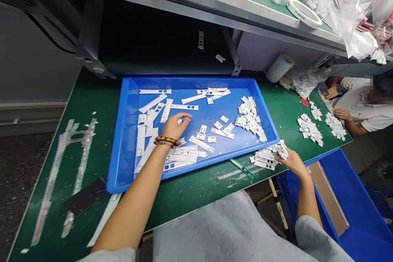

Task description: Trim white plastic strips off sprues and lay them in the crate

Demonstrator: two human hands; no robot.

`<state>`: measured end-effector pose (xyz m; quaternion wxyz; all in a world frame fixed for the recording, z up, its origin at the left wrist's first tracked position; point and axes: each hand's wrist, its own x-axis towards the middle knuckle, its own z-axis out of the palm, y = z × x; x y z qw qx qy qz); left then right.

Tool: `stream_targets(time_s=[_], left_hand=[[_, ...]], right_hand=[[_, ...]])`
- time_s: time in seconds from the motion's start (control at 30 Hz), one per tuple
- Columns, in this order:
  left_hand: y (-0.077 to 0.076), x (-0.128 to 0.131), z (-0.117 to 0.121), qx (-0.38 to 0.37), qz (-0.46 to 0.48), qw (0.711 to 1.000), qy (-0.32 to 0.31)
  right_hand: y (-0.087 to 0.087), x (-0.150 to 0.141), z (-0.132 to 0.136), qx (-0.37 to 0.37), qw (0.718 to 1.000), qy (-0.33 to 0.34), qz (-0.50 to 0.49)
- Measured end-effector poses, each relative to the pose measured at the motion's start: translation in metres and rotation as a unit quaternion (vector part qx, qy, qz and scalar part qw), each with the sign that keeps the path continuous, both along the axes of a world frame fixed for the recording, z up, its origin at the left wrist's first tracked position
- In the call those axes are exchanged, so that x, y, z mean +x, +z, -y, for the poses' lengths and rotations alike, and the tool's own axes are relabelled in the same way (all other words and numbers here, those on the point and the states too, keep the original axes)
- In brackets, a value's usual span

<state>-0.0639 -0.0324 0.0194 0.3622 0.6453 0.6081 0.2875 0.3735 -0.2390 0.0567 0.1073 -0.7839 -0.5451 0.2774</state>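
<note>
A blue tray lies on the green table and holds several white plastic strips and small white pieces. My left hand, with a beaded bracelet on the wrist, reaches into the tray's middle, fingers pinched on a small white piece. My right hand rests at the table's front edge, just outside the tray's right corner, fingers closed on a pile of small white parts.
A green-handled cutter lies in front of the tray. Another person sits at the right with piles of white parts. A tape roll and plastic bags sit on the upper shelf. A blue bin stands below right.
</note>
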Motion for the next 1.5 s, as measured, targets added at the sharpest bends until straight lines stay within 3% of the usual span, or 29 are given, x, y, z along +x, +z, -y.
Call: stream_targets(time_s=[0.2, 0.33, 0.43, 0.53, 0.63, 0.77, 0.9, 1.03, 1.17, 1.23, 1.3, 1.37, 1.5], left_hand=[[-0.005, -0.001, 0.000, -0.003, -0.022, 0.999, -0.027], [-0.008, -0.003, -0.001, 0.001, -0.038, 0.998, -0.044], [-0.010, -0.001, -0.002, 0.005, -0.048, 0.997, -0.064], [-0.013, 0.004, -0.002, 0.006, -0.066, 0.993, -0.100], [-0.018, 0.010, 0.000, -0.003, -0.095, 0.984, -0.150], [-0.022, 0.014, 0.005, -0.019, -0.130, 0.970, -0.204], [-0.023, 0.006, 0.006, -0.032, -0.157, 0.966, -0.203], [-0.022, -0.002, 0.004, -0.041, -0.162, 0.968, -0.186], [-0.022, -0.002, 0.003, -0.052, -0.153, 0.969, -0.189], [-0.021, -0.001, 0.002, -0.053, -0.150, 0.970, -0.186], [-0.021, 0.000, 0.001, -0.049, -0.148, 0.972, -0.176], [-0.019, -0.001, 0.000, -0.042, -0.147, 0.975, -0.159], [-0.018, -0.007, -0.001, -0.028, -0.149, 0.980, -0.128]], right_hand=[[-0.001, 0.010, -0.003, 0.084, 0.995, 0.012, 0.053], [0.017, 0.010, 0.005, 0.100, 0.990, 0.022, 0.094], [0.033, -0.006, -0.005, 0.112, 0.987, 0.029, 0.107], [0.039, -0.043, -0.044, 0.181, 0.971, 0.132, 0.085], [0.030, -0.094, -0.103, 0.217, 0.938, 0.269, 0.023], [0.006, -0.158, -0.174, 0.112, 0.904, 0.407, 0.067], [-0.012, -0.185, -0.207, 0.019, 0.864, 0.484, 0.134], [-0.017, -0.162, -0.211, -0.003, 0.865, 0.458, 0.206], [-0.008, -0.121, -0.206, 0.002, 0.879, 0.405, 0.251], [-0.003, -0.115, -0.200, 0.018, 0.887, 0.382, 0.259], [0.000, -0.126, -0.190, 0.048, 0.891, 0.390, 0.228], [-0.001, -0.151, -0.179, 0.072, 0.874, 0.451, 0.164], [-0.014, -0.211, -0.164, 0.075, 0.790, 0.598, 0.115]])
